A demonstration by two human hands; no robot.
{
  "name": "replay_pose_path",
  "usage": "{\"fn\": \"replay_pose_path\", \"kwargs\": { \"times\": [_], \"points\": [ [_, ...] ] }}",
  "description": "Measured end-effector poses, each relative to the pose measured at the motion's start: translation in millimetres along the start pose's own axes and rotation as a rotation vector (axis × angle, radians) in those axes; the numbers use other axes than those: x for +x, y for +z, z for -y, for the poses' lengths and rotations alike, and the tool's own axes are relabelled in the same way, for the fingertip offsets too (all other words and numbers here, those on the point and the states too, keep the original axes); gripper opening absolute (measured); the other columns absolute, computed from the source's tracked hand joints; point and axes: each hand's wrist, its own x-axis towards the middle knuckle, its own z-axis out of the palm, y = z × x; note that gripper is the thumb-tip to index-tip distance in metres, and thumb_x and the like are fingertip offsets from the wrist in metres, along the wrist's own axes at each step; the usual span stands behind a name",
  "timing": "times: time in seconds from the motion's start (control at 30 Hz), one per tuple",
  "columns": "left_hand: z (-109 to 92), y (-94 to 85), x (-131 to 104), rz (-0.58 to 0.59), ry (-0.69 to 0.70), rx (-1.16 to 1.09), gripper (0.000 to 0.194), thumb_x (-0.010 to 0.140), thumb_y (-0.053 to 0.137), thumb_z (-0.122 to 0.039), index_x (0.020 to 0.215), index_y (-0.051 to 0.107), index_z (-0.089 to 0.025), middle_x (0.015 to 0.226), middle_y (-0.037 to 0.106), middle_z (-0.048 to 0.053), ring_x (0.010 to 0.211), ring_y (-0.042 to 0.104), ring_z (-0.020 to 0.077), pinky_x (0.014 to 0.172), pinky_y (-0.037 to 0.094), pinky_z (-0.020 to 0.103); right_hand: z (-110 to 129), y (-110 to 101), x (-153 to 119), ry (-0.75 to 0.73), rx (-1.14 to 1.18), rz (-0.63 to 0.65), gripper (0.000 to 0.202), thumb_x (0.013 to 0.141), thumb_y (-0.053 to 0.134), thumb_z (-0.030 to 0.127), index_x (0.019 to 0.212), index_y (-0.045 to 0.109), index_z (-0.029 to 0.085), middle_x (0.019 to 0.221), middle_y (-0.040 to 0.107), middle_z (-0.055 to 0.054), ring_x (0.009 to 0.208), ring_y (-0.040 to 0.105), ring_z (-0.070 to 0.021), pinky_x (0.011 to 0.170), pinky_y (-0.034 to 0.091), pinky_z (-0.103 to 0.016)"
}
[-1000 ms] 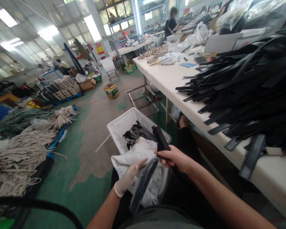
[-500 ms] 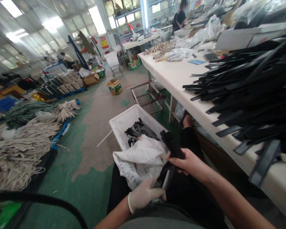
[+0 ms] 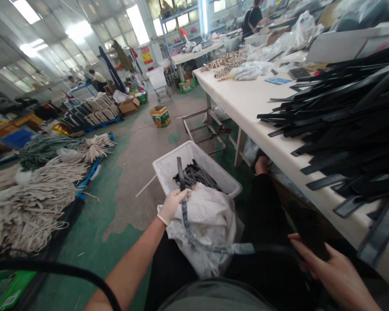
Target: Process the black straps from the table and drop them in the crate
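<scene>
My left hand (image 3: 173,205), in a pale glove, pinches a black strap (image 3: 185,216). One end of the strap points up over the white plastic bin (image 3: 168,168); the rest hangs down and bends right across my lap. A tangle of black and grey strips (image 3: 197,175) lies inside the bin. Over the bin's near side is a crumpled white woven sack (image 3: 210,211). At the lower right, my bare right hand (image 3: 337,265) is closed around a dark bundle of straps (image 3: 311,233), partly lost against the shadow and slightly blurred.
A long white table (image 3: 240,97) on the right bears a big pile of black straps (image 3: 353,116), gloves (image 3: 251,71) and metal fittings (image 3: 225,62). To the left lie bundles of beige cord (image 3: 42,194). A carton (image 3: 160,115) stands on the floor. A person (image 3: 253,21) works farther back.
My left hand has moved up and forward to the bin, drawing one strap out. My right hand has gone down and right with the bundle.
</scene>
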Motion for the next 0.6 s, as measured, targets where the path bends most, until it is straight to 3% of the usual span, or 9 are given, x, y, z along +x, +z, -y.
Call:
{"fn": "replay_pose_path", "kwargs": {
  "times": [0.1,0.23,0.33,0.4,0.43,0.53,0.6],
  "points": [
    [-47.9,-4.8,48.0,-0.05,0.069,-0.076,0.04,0.07,0.074,-0.044,0.093,0.066,-0.012,0.075,0.067,0.004,0.066,0.061,0.0131,0.065,0.049,0.025,12.0,-3.1,3.5,0.012,-0.077,-0.215,0.04,0.073,0.061,0.059,0.09,0.068,0.022,0.046,0.056,-0.002,0.042,0.051,-0.0199,0.039,0.038,-0.03],
    [-117.1,2.5,109.4,-0.177,0.294,-0.053,0.036,0.086,0.057,-0.042,0.109,0.058,-0.015,0.101,0.067,0.008,0.083,0.064,0.0138,0.081,0.049,0.029,55.4,13.7,36.8,-0.147,0.019,-0.308,0.038,0.074,0.065,0.053,0.094,0.069,0.021,0.053,0.059,-0.001,0.044,0.053,-0.0172,0.042,0.043,-0.029],
    [-138.8,11.0,133.4,-0.377,0.425,0.199,0.044,0.082,0.066,-0.036,0.117,0.054,-0.011,0.12,0.061,0.014,0.108,0.059,0.0184,0.096,0.043,0.031,80.3,31.3,68.4,-0.22,0.058,-0.285,0.043,0.075,0.066,0.052,0.1,0.07,0.018,0.061,0.063,-0.001,0.045,0.054,-0.0148,0.045,0.046,-0.027],
    [-127.9,15.7,128.0,-0.424,0.48,0.316,0.046,0.08,0.068,-0.028,0.12,0.053,-0.009,0.125,0.06,0.015,0.115,0.055,0.0189,0.1,0.039,0.03,84.7,40.4,78.9,-0.221,0.072,-0.229,0.046,0.075,0.066,0.051,0.105,0.07,0.016,0.064,0.063,-0.001,0.046,0.054,-0.0134,0.045,0.046,-0.026],
    [-114.5,17.6,117.9,-0.37,0.482,0.349,0.042,0.082,0.064,-0.027,0.119,0.055,-0.009,0.123,0.061,0.014,0.114,0.055,0.0188,0.098,0.04,0.029,82.8,43.9,79.7,-0.212,0.085,-0.188,0.047,0.075,0.067,0.052,0.107,0.07,0.016,0.067,0.064,-0.002,0.045,0.053,-0.0122,0.045,0.046,-0.025],
    [-50.3,19.5,63.6,0.03,0.328,0.452,0.032,0.087,0.052,-0.036,0.1,0.067,-0.011,0.102,0.07,0.01,0.095,0.064,0.0193,0.082,0.047,0.028,62.7,51.5,68.1,-0.165,0.126,0.006,0.05,0.073,0.069,0.053,0.106,0.07,0.016,0.079,0.069,-0.004,0.044,0.047,-0.0084,0.046,0.046,-0.025],
    [0.8,16.5,19.5,0.286,0.165,0.561,0.031,0.082,0.058,-0.041,0.083,0.072,-0.013,0.084,0.072,0.006,0.081,0.065,0.0199,0.072,0.048,0.028,42.4,55.4,55.3,-0.133,0.088,0.149,0.049,0.072,0.07,0.054,0.104,0.071,0.016,0.079,0.07,-0.004,0.045,0.047,-0.009,0.045,0.043,-0.024]
  ]
}}
